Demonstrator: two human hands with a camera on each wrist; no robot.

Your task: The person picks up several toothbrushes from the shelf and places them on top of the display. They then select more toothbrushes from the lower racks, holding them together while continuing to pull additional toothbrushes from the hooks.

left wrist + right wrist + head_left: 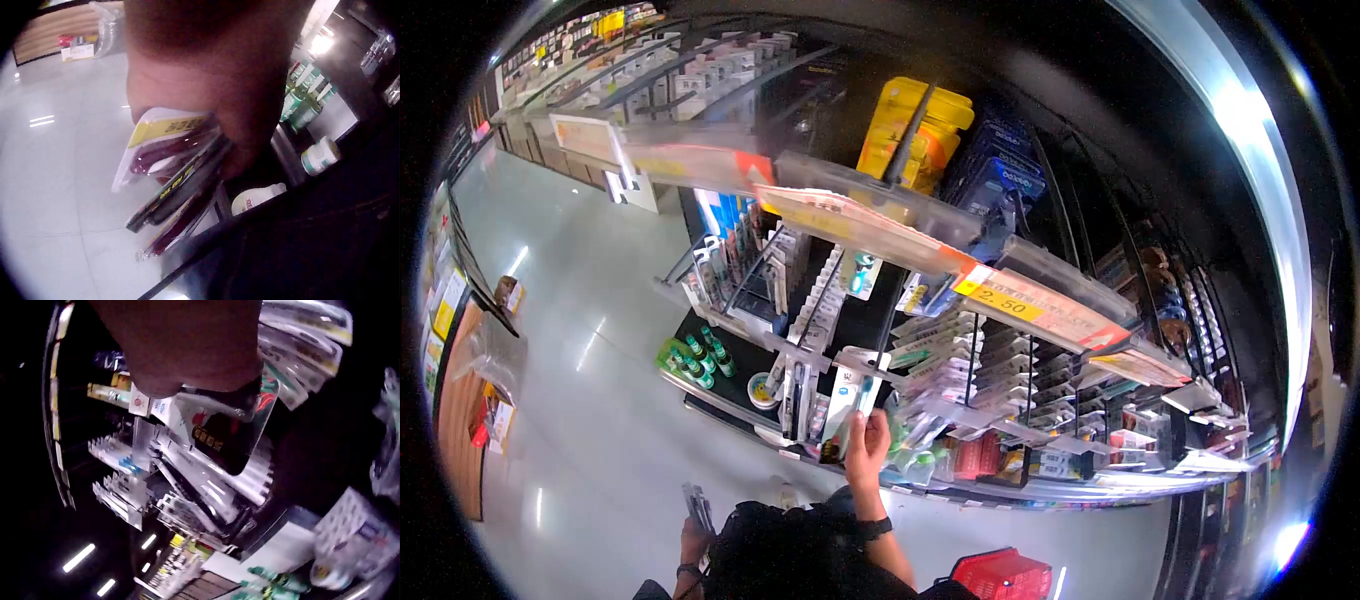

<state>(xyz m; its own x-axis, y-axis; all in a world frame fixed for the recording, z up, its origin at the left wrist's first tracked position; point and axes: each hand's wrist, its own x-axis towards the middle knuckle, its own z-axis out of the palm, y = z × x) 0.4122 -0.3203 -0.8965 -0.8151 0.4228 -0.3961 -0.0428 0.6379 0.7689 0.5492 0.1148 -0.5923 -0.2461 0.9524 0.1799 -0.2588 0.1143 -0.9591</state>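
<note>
My right hand [867,443] reaches up to the low hooks of a shop display rack [920,330] and grips a hanging blister pack [855,400]. In the right wrist view that pack [234,434] shows a dark card with a teal and red corner, held under the hand among other hanging packs. My left hand [696,535] is low beside my body and grips a small bundle of packaged items [698,506]. The left wrist view shows these flat packs [172,169], with yellow headers and dark red contents, clamped under the hand [206,81].
Price strips [1010,300] edge the rack's shelves. Green bottles [700,362] and a white tub [762,390] stand on the bottom shelf. A red shopping basket [1000,575] sits on the pale tiled floor at my right. More shelving lines the far left.
</note>
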